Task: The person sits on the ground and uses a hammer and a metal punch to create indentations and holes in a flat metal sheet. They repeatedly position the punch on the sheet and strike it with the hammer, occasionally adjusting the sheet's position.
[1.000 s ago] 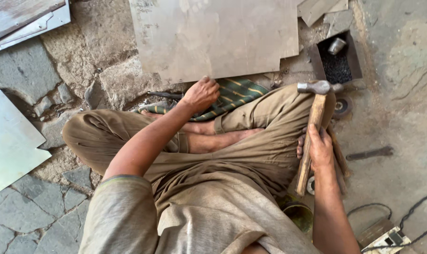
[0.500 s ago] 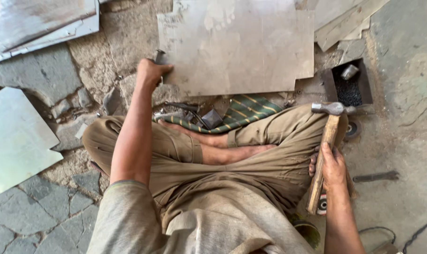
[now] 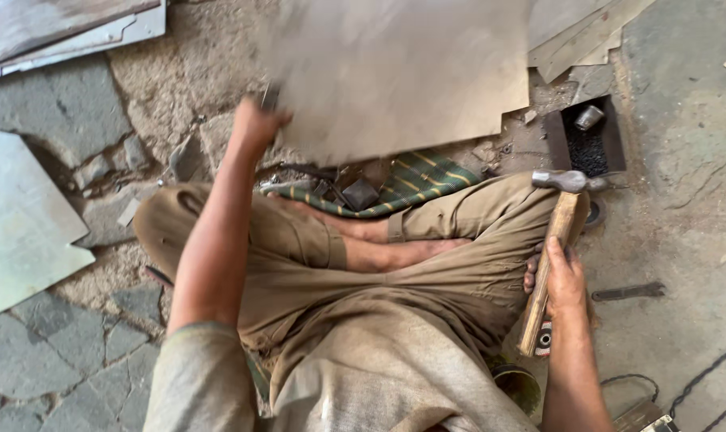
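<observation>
Knees crossed under you, trousers dusty, you sit on the stone floor (image 3: 67, 352) with a tool in one hand and metal in the other. Your right hand (image 3: 565, 278) is wrapped firmly around the wooden handle of the hammer (image 3: 553, 248), gripping it about halfway along; the handle runs up and slightly right past your right knee, and the steel head sits just above the knee, level with the ground. Just beyond the head lies a small dark tray (image 3: 587, 140) — black grit inside it, and a short metal cylinder resting at its upper end. A flat dark strip of metal (image 3: 628, 292) lies on the floor to the right of your hand, apart from it.

In front of your shins a green striped cloth (image 3: 415, 184) is spread on the ground, with a few small dark tools on its left part.

Your left hand (image 3: 255, 128) reaches out past the left knee and is closed on the lower left corner of the big metal sheet (image 3: 403, 72) — the sheet looks blurred and its near edge lies over the top of the cloth. More offcuts lie beyond it at the upper right. Far left, a pale sheet (image 3: 19, 224) rests flat on the stones, and another panel (image 3: 59, 28) lies at the top left corner.
</observation>
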